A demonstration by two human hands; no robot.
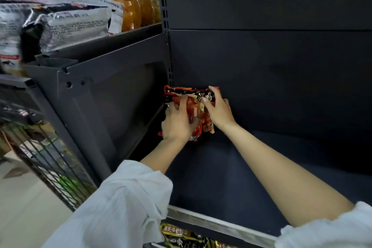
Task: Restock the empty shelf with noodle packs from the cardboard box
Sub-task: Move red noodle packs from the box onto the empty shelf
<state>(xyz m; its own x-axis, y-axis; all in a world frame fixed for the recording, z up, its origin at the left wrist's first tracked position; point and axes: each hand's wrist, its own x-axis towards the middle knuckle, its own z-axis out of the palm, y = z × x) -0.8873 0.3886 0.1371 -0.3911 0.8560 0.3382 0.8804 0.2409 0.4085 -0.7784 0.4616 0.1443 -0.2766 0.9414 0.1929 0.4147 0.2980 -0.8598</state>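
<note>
Red-and-black crinkled plastic noodle packs (196,106), glossy, printed with gold lettering, pressed upright into the back left corner of the dark matte metal shelf (231,177), against the dark back panel (271,66) and just beside the slotted upright post (170,62). Clasped from both sides: left hand (177,125) wrapped over the lower left of the bundle, fingers clenched on the wrapper; right hand (218,109) closed over the top right edge, thumb on the front. How many packs in the bundle, hard to tell. Loose white fabric sleeves (124,203) pushed up on both forearms. Shelf bare apart from the bundle, edged at the front by a pale price rail (221,222). Below the rail, black-and-yellow packets (181,235) on a lower level. To the left, a grey metal side panel (104,110), silver-and-black bags (66,24) stacked above, amber jars (138,10) behind them, a black wire rack (50,163) over pale floor (20,207).
</note>
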